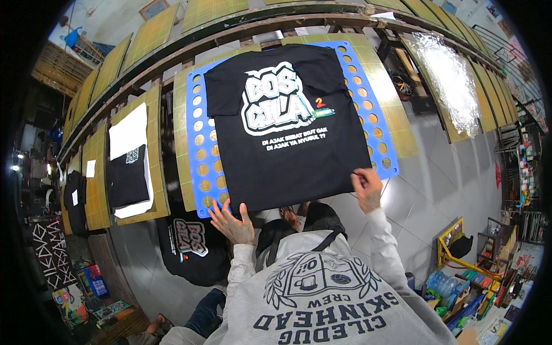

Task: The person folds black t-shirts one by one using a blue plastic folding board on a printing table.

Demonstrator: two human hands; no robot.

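Observation:
A black printed T-shirt [293,168] lies spread, print up, over a blue plastic folding board [200,168] with rows of round holes. Its sleeves are folded in towards the body, and its lower edge lies nearest me. At the lower right corner my right hand [366,187] pinches the shirt's fabric between thumb and fingers. My left hand [233,224] is at the lower left corner, fingers spread, by the board's edge and the hem; whether it presses on the fabric I cannot tell.
Green-yellow printing pallets line a long metal rack. On the left are a folded black shirt [129,181] on white paper and a dark stack [75,202]. Clear plastic bags [453,86] lie at the right. Below left hangs another black shirt [194,250], near a seated person's legs.

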